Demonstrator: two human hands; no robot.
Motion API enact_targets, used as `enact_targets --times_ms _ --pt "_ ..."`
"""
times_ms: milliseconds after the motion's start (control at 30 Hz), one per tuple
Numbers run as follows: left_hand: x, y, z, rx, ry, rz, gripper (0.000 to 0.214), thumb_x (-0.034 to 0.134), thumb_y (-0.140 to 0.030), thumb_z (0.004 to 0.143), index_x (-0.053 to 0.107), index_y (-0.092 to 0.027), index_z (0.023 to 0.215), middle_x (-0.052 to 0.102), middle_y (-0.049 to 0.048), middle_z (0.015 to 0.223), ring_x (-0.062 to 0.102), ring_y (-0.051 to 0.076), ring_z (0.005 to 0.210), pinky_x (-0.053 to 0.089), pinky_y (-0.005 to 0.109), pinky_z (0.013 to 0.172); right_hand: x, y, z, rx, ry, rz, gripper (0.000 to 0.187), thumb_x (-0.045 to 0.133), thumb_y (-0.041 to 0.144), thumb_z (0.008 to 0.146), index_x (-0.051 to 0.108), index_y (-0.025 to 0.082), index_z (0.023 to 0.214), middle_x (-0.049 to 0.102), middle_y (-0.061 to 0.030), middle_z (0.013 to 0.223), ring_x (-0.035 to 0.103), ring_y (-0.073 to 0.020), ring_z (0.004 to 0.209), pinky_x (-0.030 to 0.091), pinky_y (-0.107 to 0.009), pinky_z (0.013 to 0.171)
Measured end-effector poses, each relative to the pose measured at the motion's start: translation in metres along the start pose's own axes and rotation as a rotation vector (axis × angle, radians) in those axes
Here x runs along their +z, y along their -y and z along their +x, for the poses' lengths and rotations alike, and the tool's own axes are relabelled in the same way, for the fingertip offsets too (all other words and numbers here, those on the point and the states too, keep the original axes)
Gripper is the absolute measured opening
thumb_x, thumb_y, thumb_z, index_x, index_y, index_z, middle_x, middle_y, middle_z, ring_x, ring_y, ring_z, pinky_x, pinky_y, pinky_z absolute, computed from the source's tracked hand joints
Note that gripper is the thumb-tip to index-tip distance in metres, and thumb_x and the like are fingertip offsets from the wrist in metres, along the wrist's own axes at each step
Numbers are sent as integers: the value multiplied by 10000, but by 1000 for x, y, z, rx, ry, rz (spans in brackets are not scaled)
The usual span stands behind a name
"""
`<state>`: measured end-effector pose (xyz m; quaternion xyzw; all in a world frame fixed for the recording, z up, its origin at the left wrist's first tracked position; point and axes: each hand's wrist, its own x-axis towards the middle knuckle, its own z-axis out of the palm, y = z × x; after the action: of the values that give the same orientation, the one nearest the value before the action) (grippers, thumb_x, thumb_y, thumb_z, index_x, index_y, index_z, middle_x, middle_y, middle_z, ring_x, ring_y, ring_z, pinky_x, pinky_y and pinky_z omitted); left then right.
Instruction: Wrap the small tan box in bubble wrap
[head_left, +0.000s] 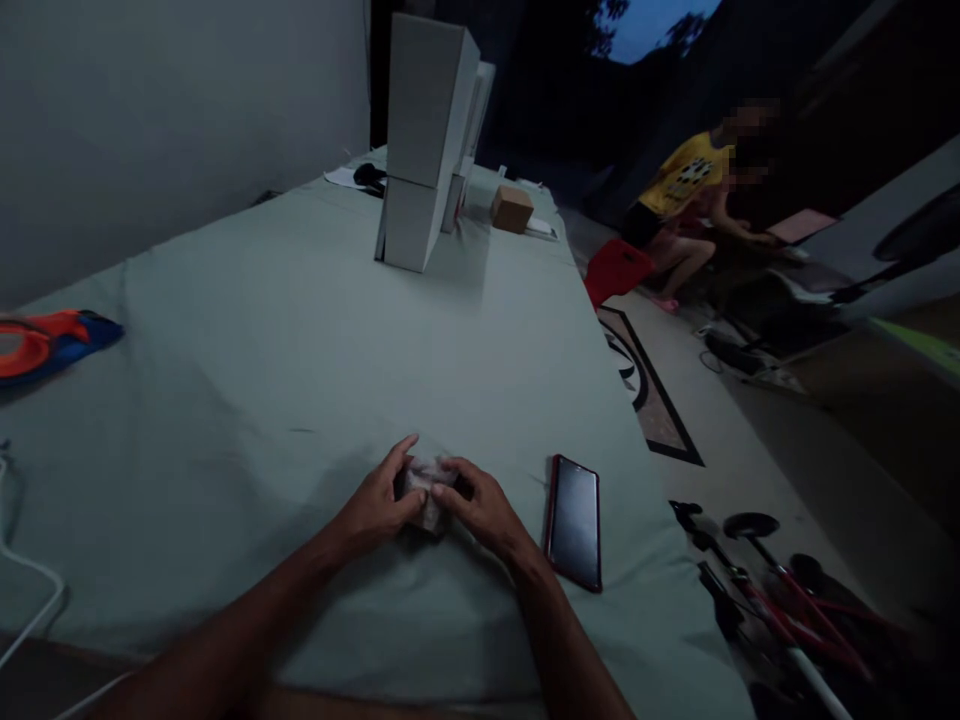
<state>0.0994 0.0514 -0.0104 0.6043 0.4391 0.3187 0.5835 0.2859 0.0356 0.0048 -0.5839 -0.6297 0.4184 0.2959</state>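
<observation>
Between both hands, low over the near part of the cloth-covered table [315, 340], is a small pale grey, boxy thing [429, 515] with a whitish, mottled top; its exact kind is too dim to make out. My left hand [386, 500] grips its left side, with the thumb near the front edge and the index finger raised at the back. My right hand [484, 505] closes on its right side, thumb and index finger bent over the top. A phone [576, 520] in a dark red case lies just right of my right hand.
Tall white boxes [424, 110] stand upright at the back, with a small brown box [511, 208] beyond. An orange and blue item [56, 345] and a white cable [37, 575] lie left. Beyond the right edge are a red bike [802, 610] and a seated person [686, 185].
</observation>
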Motion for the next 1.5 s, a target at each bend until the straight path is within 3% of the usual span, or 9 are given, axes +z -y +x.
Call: enact_targets --times_ms 167,333,567,767,1033,1267,1500 --pt "6 5 3 -2 -42 -78 719 566 -233 798 280 -180 1456 559 74 1115 574 187 975 483 312 868 11 -12 -5 -6 -105 88 493 692 418 742 616 181 1167 666 -69 1077 603 -221 936 480 -330 815" --pt "8 2 5 -12 -77 -71 744 578 -225 780 275 -182 1458 545 89 1183 565 200 1047 451 340 947 20 -18 -12 -59 -204 106 480 684 350 767 598 200 1214 672 -70 1095 616 -217 953 493 -342 844" --pt "4 5 2 -5 -30 0 751 577 -259 808 241 -201 1477 581 44 1026 574 177 946 464 303 844 22 -21 -13 -136 -186 71 393 666 294 789 616 216 1172 688 -62 1061 636 -220 956 496 -356 861" --pt "8 5 -2 -21 -60 -15 680 556 -300 840 287 -211 1458 574 50 1036 575 173 916 484 282 782 26 -20 -14 -207 -247 68 305 636 230 783 615 222 1087 669 -51 1035 612 -213 963 475 -352 872" --pt "10 16 -3 2 -90 39 639 540 -291 861 306 -210 1450 571 57 1065 577 172 918 487 277 805 32 -21 -12 -228 -277 112 296 620 219 804 598 224 1099 660 -43 1008 611 -198 919 473 -332 840" --pt "9 15 -2 2 -104 23 646 568 -286 843 331 -238 1442 549 64 1156 561 184 1036 458 298 911 31 -18 -13 -306 -246 146 299 596 200 846 602 249 1142 667 -40 1035 602 -187 949 461 -324 855" --pt "9 10 -1 8 -95 44 624 557 -308 851 341 -235 1432 549 35 1042 553 160 929 464 271 831 31 -19 -13 -304 -265 89 261 590 206 829 602 228 1089 668 -51 990 600 -199 919 462 -349 846"
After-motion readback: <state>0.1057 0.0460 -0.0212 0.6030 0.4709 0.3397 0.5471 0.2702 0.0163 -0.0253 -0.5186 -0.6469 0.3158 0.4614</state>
